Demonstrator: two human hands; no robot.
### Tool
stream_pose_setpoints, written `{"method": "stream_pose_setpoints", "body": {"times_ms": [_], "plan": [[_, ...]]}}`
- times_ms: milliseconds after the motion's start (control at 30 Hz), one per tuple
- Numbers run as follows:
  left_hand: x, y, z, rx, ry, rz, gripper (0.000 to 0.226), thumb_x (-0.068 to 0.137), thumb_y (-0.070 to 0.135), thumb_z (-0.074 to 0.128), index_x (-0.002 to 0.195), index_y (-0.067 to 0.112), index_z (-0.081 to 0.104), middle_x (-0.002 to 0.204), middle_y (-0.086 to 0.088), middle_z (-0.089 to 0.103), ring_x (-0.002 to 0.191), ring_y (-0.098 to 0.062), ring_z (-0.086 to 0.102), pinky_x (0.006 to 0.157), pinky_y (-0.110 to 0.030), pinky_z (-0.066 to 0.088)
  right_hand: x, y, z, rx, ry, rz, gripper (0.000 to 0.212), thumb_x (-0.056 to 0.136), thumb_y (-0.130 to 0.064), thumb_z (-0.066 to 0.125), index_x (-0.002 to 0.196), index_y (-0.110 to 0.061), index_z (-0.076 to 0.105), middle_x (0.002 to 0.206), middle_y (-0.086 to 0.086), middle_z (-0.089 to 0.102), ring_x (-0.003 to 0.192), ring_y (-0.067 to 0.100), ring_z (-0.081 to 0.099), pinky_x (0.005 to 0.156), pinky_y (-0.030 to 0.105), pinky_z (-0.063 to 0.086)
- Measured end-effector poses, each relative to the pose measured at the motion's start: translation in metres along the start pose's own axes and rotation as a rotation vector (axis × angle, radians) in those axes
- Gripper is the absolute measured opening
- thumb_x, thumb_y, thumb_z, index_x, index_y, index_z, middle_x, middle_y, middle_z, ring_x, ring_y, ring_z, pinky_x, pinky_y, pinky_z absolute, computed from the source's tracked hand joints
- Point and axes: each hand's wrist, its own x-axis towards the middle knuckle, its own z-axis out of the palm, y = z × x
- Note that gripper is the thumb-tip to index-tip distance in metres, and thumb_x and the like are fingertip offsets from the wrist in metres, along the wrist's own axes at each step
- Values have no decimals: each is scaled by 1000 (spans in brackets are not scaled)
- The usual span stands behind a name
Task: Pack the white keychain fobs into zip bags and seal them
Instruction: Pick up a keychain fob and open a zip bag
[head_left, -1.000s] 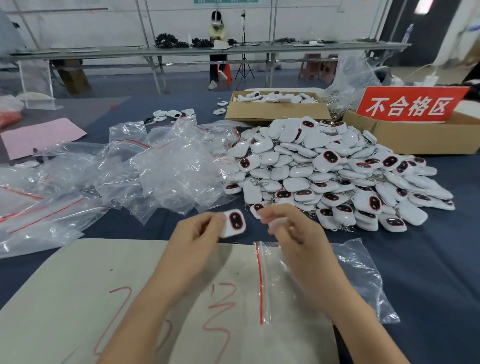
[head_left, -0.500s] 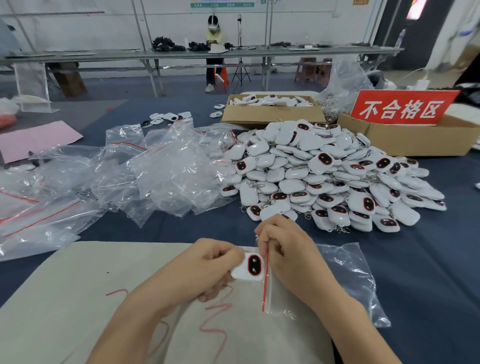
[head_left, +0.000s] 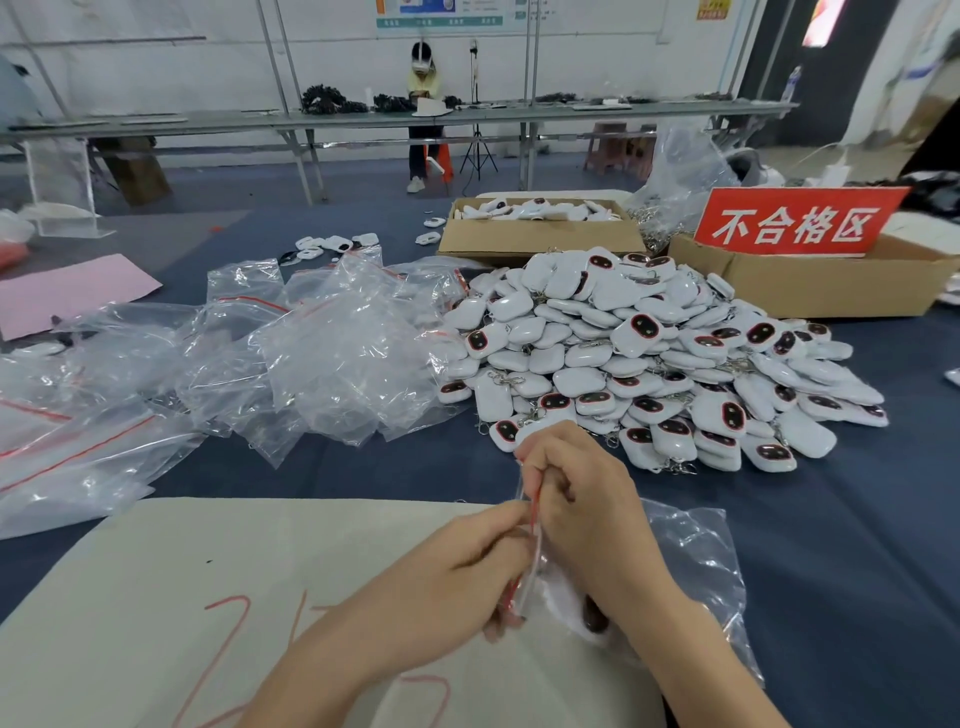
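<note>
A clear zip bag (head_left: 691, 561) with a red seal strip lies on the white sheet (head_left: 218, 571) in front of me. My left hand (head_left: 457, 571) and my right hand (head_left: 582, 514) both pinch the bag's red-lined mouth from either side. A white fob (head_left: 571, 608) with a dark oval face shows blurred inside the bag, under my right wrist. A large heap of white keychain fobs (head_left: 649, 353) sits just beyond my hands on the blue table (head_left: 857, 545). Empty zip bags (head_left: 322, 358) are piled to the left.
Two cardboard boxes stand behind the heap: one (head_left: 540, 244) holding fobs, one (head_left: 831, 286) with a red sign (head_left: 795, 223). A pink sheet (head_left: 67, 291) lies at far left. A person (head_left: 423, 104) stands at a long bench in the background.
My left hand brought a fob from above the table down to the bag's mouth and pushed it inside. Both hands now pinch the opening together.
</note>
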Motion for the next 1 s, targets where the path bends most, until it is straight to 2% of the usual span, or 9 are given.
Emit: {"method": "stream_pose_setpoints", "body": {"times_ms": [100, 200, 400, 533, 667, 733, 800, 867, 1000], "plan": [[-3, 4, 1, -117, -99, -92, 37, 93, 34, 44, 102, 0, 56, 69, -20, 55, 62, -27, 55, 61, -32, 48, 0, 1, 0, 93, -4, -9, 47, 76, 14, 39, 61, -30, 49, 92, -15, 61, 89, 8, 60, 66, 12, 39], [-5, 6, -3, 38, -52, -44, 42, 97, 39, 44, 78, 2, 56, 58, -6, 58, 54, -20, 49, 53, -19, 40, 2, 2, -1, 146, -52, -10, 44, 75, 12, 39, 61, -28, 49, 93, -14, 62, 94, 8, 61, 70, 11, 40], [24, -14, -27, 47, 726, 235, 37, 104, 26, 48, 80, 29, 76, 72, 13, 72, 58, -2, 56, 59, -10, 46, 0, 9, -2, 204, -194, 88, 57, 81, 16, 43, 65, -36, 61, 86, -12, 69, 86, 13, 66, 74, 25, 51], [75, -26, -33, 671, 560, 8, 30, 105, 35, 47, 133, 35, 59, 129, 7, 62, 118, -14, 57, 95, -36, 49, 3, 5, -4, 268, -173, 183, 53, 90, 10, 44, 82, -38, 65, 90, -20, 70, 86, 2, 67, 76, 8, 45], [103, -21, -30, 971, 379, 11, 43, 105, 50, 39, 146, 36, 44, 134, 3, 47, 131, -18, 40, 85, -36, 41, 8, 10, -10, 340, -94, 248, 43, 94, 6, 45, 88, -29, 68, 90, -18, 73, 91, 38, 61, 84, 44, 53], [105, -21, -31, 950, 351, 10, 42, 104, 49, 44, 142, 28, 47, 133, 1, 48, 129, -19, 40, 92, -34, 41, 9, 12, -11, 348, -81, 299, 39, 95, 4, 44, 92, -27, 69, 93, -17, 73, 91, 33, 65, 88, 52, 53], [97, -21, -31, 799, 375, 42, 34, 101, 42, 55, 132, 27, 50, 125, 2, 54, 121, -19, 47, 96, -32, 43, 9, 12, -11, 346, -66, 325, 39, 96, 3, 44, 94, -27, 68, 94, -17, 71, 88, 15, 68, 91, 46, 54], [84, -22, -31, 571, 429, 120, 28, 100, 30, 61, 127, 29, 53, 118, 3, 60, 113, -16, 56, 97, -33, 47, 8, 11, -10, 334, -43, 321, 38, 97, -2, 45, 95, -32, 67, 95, -15, 69, 87, 17, 67, 86, 43, 55], [55, -17, -31, 162, 538, 328, 34, 100, 19, 62, 131, 35, 60, 115, 11, 68, 104, -4, 65, 87, -12, 47, 7, 7, -10, 318, -21, 203, 32, 99, -24, 57, 110, -55, 57, 113, -21, 62, 88, 7, 66, 78, 18, 53]]}}
